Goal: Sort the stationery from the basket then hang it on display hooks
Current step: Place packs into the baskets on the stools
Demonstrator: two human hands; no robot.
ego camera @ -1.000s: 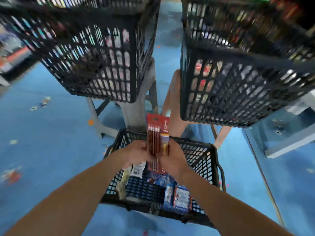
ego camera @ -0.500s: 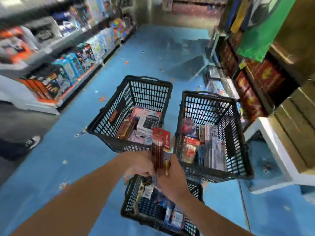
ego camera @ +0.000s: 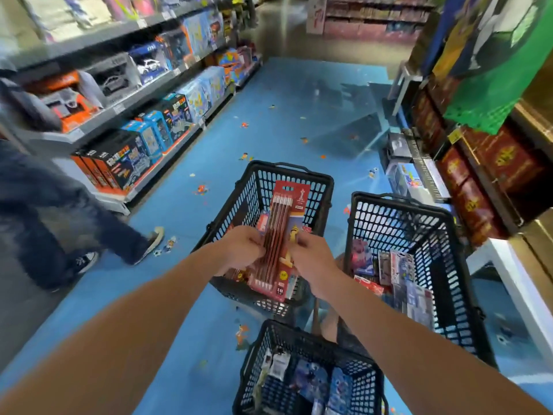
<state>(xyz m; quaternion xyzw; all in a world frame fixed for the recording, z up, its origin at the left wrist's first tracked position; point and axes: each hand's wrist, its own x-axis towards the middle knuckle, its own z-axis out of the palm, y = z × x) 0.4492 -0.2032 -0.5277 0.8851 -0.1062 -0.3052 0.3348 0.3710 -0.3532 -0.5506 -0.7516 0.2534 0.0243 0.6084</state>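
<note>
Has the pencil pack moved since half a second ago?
Yes: the pencil pack went forward, from above the near basket to over the far left basket.

Both arms in view, bare to approx. the elbow. L arm [ego camera: 119, 339] enters from bottom-left, R arm [ego camera: 434, 363] from bottom-right. Both are stretched fwd and converge toward centre. Wrists approx. straight.

Your L hand [ego camera: 239, 250]: back faces the camera, fingers curled, gripping the L edge of the pack [ego camera: 281, 223].

Your R hand [ego camera: 314, 259]: back also faces the camera, fingers curled, gripping the R edge of the same pack.

Hands sit level and near each other, not touching, with the pack between them. Fingertips mostly hidden, so exact finger placement can't be confirmed.
</note>
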